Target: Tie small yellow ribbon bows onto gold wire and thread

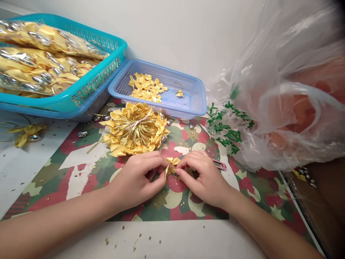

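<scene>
My left hand [138,180] and my right hand [206,178] meet over a patterned paper mat [81,172], fingers pinched together on one small gold ribbon bow [171,162] with a thin gold loop hanging under it. Just beyond the hands lies a round pile of finished gold bows [135,128] with their gold strings bunched in the middle. A pink clip-like tool [219,164] lies on the mat beside my right hand.
A pale blue basket [194,97] with loose gold bows stands behind the pile. A teal basket [88,90] at the back left holds bagged bows. A large clear plastic bag [283,108] fills the right. Silver bells [82,134] and a stray bow [25,132] lie left.
</scene>
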Demonstrator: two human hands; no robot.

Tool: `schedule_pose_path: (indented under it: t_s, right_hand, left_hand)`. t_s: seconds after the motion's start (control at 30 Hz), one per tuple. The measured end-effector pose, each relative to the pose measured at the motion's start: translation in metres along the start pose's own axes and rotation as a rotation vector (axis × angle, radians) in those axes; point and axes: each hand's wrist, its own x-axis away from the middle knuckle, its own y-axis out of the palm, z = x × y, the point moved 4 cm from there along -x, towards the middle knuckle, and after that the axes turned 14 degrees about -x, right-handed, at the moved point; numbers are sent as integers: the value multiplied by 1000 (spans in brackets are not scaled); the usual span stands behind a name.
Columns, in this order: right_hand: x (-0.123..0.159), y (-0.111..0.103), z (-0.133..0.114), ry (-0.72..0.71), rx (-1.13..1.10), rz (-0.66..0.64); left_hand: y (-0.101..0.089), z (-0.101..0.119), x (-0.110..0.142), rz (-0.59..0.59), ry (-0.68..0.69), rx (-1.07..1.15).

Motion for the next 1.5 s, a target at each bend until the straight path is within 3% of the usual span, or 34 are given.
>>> schedule_pose_path:
  t_s: [0.17,0.27,0.33,0.43,0.5,0.63,0.83,0.97,1.17,1.4,1.5]
  right_hand:
    - [0,1,1,9,-7,8]
    - [0,1,0,12,4,9]
    - [1,2,-1,14,6,15]
    - [3,4,-4,22,0,21]
    - [5,6,-5,31,-9,28]
    - [6,11,-6,36,-58,73]
    - [8,15,-5,133,-246,175]
    - [9,19,1,321,-403,189]
    - [13,32,12,645,-708,112]
    - [13,31,10,725,-806,109]
    - [12,32,10,758,-901,99]
  left_hand:
    - [-7,-8,2,58,-100,176]
    - [-11,7,12,91,-61,287]
    - [-5,23,24,-6,-101,407]
    - [22,37,46,-338,-439,709]
    - [38,41,56,-492,-666,912]
    - [53,35,58,-528,-913,1171]
    - [55,34,49,-509,-901,1305]
    - [57,34,46,-509,-880,1329]
    - [60,35,44,-580,-879,1330]
    - [59,36,45,-529,-894,1362]
    - [57,36,47,-454,-865,1358]
